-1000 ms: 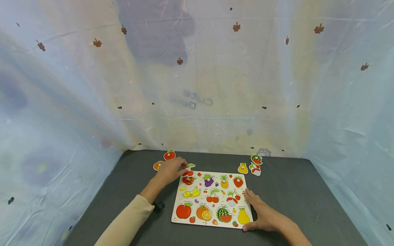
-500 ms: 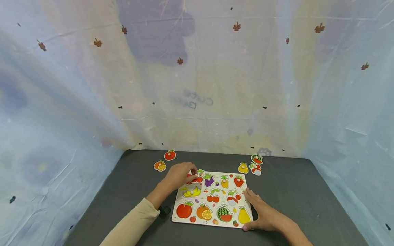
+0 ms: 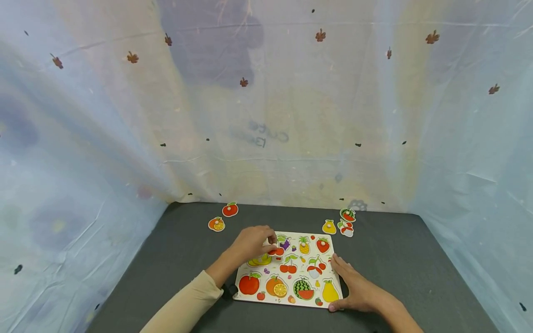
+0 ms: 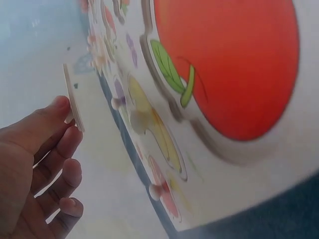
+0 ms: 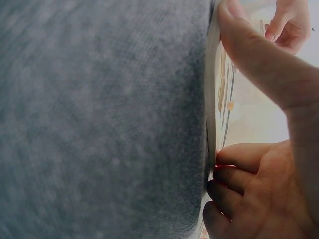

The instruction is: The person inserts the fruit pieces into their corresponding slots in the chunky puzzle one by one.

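My left hand [image 3: 253, 243] pinches a red cherry puzzle piece [image 3: 276, 252] above the fruit puzzle board [image 3: 314, 245]. In the left wrist view, the piece [image 4: 74, 102] is seen edge-on, tilted and raised off the board, between my thumb and fingertips; the other fingers are loosely bent. Grape, pineapple, strawberry and banana pieces with knobs sit in the board. My right hand [image 3: 354, 287] rests against the board's right edge, thumb at the near right corner, fingers extended along the side. In the right wrist view, the fingertips touch the board's edge [image 5: 212, 99].
A red apple piece [image 3: 230, 210] and an orange piece [image 3: 216, 224] lie behind the board on the left. Behind it on the right lie a pear piece [image 3: 329, 227], a watermelon piece [image 3: 347, 215] and a red-and-white piece [image 3: 345, 228]. A patterned sheet [image 3: 266, 115] hangs behind the dark table [image 3: 416, 277].
My left hand has carried the cherry piece from the board's far left corner rightward and nearer over the board, uncovering the orange piece. My right hand stays at the edge.
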Demonstrator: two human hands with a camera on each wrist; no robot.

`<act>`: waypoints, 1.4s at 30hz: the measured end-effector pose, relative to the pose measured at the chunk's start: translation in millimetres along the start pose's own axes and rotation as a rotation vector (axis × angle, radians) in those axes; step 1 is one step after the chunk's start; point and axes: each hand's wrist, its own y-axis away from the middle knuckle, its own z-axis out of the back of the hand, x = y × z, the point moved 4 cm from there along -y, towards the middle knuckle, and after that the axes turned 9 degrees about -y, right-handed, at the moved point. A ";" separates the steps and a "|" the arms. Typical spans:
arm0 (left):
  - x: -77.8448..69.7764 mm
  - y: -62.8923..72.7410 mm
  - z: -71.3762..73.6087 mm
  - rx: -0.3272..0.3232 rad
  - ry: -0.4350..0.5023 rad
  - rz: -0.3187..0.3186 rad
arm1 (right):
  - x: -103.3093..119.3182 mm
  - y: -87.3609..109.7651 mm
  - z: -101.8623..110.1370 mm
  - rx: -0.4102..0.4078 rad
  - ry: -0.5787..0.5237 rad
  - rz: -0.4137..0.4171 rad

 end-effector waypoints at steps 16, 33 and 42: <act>-21.6 -4.7 -8.0 0.071 0.030 -0.039 | -1.0 -1.3 0.7 0.003 0.006 0.015; -35.5 -8.1 -18.2 0.138 -0.003 -0.075 | -1.3 -0.3 0.6 -0.004 -0.003 -0.004; -40.0 -10.8 -24.1 0.135 -0.024 -0.102 | -4.2 -1.3 -0.6 -0.002 -0.004 -0.009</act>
